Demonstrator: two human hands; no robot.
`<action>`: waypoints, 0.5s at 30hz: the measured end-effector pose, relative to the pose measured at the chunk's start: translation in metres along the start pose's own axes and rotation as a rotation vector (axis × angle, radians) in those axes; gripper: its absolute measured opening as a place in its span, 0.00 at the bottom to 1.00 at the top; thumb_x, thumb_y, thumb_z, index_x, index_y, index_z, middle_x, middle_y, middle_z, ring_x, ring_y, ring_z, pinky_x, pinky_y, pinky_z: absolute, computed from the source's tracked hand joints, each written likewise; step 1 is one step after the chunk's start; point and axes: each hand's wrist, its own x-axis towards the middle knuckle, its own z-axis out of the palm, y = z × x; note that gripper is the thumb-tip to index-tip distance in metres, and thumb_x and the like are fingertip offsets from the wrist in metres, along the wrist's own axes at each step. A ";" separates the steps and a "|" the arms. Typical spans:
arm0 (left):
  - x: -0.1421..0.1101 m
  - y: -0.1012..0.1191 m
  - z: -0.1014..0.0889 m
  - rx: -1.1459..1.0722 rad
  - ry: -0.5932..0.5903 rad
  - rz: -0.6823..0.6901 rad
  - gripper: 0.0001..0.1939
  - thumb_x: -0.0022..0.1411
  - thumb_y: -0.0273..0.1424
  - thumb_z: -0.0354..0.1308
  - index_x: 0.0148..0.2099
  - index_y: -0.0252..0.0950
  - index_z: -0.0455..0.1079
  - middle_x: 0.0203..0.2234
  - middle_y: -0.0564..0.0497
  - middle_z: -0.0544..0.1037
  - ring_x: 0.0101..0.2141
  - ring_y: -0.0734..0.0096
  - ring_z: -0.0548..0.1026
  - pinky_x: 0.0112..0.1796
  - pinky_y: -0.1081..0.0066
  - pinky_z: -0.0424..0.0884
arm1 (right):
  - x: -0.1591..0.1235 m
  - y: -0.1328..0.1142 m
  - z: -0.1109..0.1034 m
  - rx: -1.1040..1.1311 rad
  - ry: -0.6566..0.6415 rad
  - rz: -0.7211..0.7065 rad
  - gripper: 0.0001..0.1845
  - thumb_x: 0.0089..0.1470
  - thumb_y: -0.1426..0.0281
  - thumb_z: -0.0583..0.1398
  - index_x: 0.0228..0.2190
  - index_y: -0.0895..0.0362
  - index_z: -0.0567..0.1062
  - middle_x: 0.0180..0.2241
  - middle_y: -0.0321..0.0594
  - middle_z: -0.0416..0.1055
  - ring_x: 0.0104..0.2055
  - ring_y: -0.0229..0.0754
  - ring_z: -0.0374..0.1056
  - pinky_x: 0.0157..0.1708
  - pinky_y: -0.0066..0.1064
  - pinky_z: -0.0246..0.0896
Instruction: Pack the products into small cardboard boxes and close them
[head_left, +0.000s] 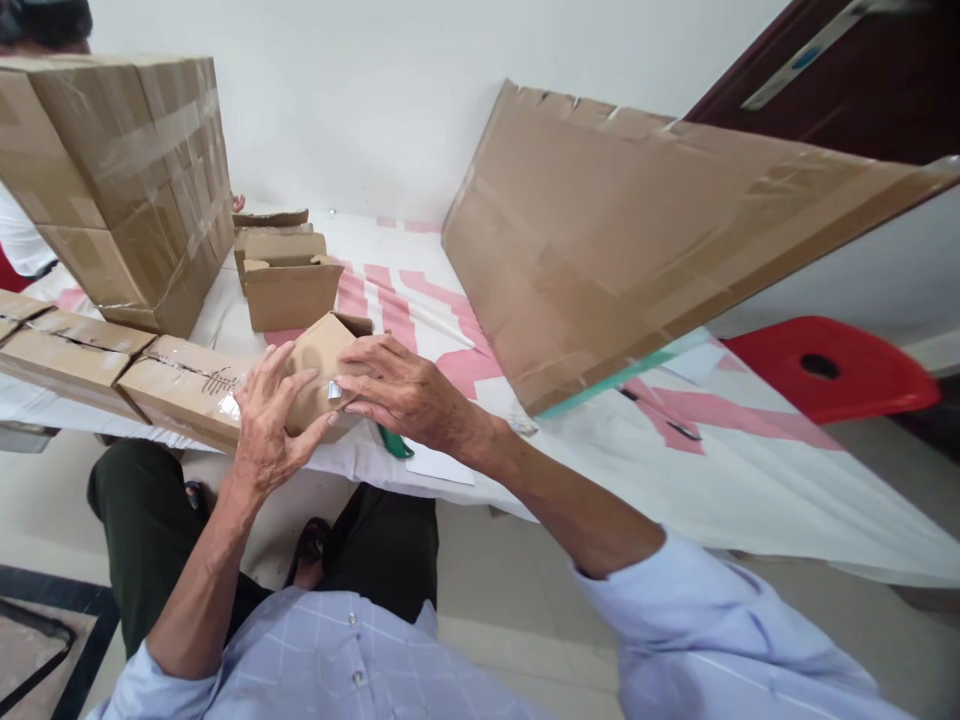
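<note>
A small brown cardboard box sits between my hands near the front edge of the table. My left hand grips its left side, with thumb and fingers spread around it. Across the box's right side and top lie the bent fingers of my right hand. A small silvery sticker shows on the box beside the right fingertips; whether they touch it I cannot tell. The box's far flap is partly raised. Just right of it, a green curved object is partly hidden under my right hand, beside white paper.
A row of closed cartons runs along the left front edge. Behind it rises a tall taped carton stack, with a person partly hidden beyond. Small open boxes stand ahead. A large cardboard sheet leans at right, near a red stool.
</note>
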 end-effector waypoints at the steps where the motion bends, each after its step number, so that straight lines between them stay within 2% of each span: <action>1: -0.002 0.003 0.002 0.024 0.015 0.009 0.19 0.70 0.43 0.64 0.59 0.44 0.74 0.69 0.39 0.70 0.71 0.43 0.65 0.67 0.41 0.61 | 0.000 -0.001 0.001 0.001 0.001 0.005 0.08 0.66 0.70 0.63 0.46 0.53 0.82 0.53 0.52 0.76 0.59 0.56 0.70 0.59 0.56 0.70; 5: -0.012 0.008 0.013 0.082 0.038 0.046 0.16 0.71 0.39 0.62 0.58 0.47 0.77 0.65 0.42 0.76 0.69 0.45 0.69 0.67 0.41 0.58 | -0.002 -0.003 0.007 0.006 0.033 0.007 0.09 0.67 0.70 0.63 0.47 0.54 0.81 0.53 0.53 0.76 0.60 0.57 0.68 0.60 0.57 0.70; 9: -0.017 0.008 0.023 0.093 0.035 0.040 0.14 0.74 0.38 0.59 0.57 0.46 0.78 0.64 0.41 0.78 0.67 0.49 0.73 0.66 0.43 0.58 | -0.004 -0.010 0.009 0.000 0.057 0.050 0.16 0.66 0.66 0.64 0.54 0.54 0.78 0.56 0.56 0.74 0.62 0.60 0.68 0.63 0.62 0.66; 12: -0.020 0.007 0.025 0.099 0.035 0.032 0.14 0.75 0.39 0.57 0.57 0.46 0.78 0.64 0.42 0.77 0.67 0.50 0.73 0.65 0.46 0.59 | -0.004 -0.011 0.006 -0.015 0.100 0.123 0.28 0.64 0.58 0.66 0.62 0.53 0.73 0.65 0.58 0.67 0.69 0.65 0.62 0.68 0.66 0.60; 15: -0.025 0.004 0.025 0.097 0.067 0.046 0.14 0.76 0.38 0.57 0.58 0.46 0.78 0.64 0.42 0.77 0.67 0.51 0.72 0.66 0.47 0.58 | -0.008 0.003 0.005 0.024 0.139 0.189 0.49 0.57 0.46 0.70 0.71 0.53 0.63 0.72 0.59 0.57 0.76 0.71 0.50 0.72 0.69 0.50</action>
